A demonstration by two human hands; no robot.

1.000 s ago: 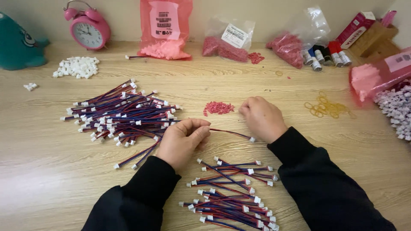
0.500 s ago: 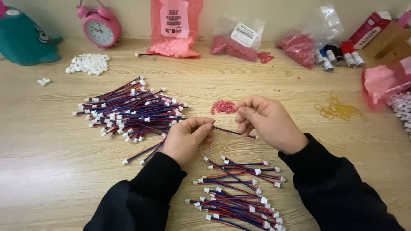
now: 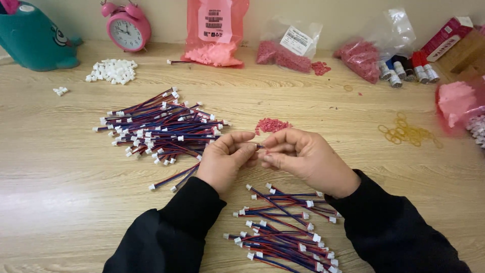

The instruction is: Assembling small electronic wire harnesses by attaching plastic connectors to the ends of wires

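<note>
Both hands (image 3: 268,156) — pinching one wire (image 3: 260,146).

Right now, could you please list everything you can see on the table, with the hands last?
clock: one, pink, back left
toy: one, teal, far left
white connectors: one pile, back left
wire pile: many, red-blue, left of hands
near wires: many, red-blue, front
red bits: small heap, centre
bags: several, pink and clear, back
spools: a few, back right
rubber bands: yellow, right
wire: one, pinched between both hands
left hand: fingers on wire
right hand: fingers on wire
</note>
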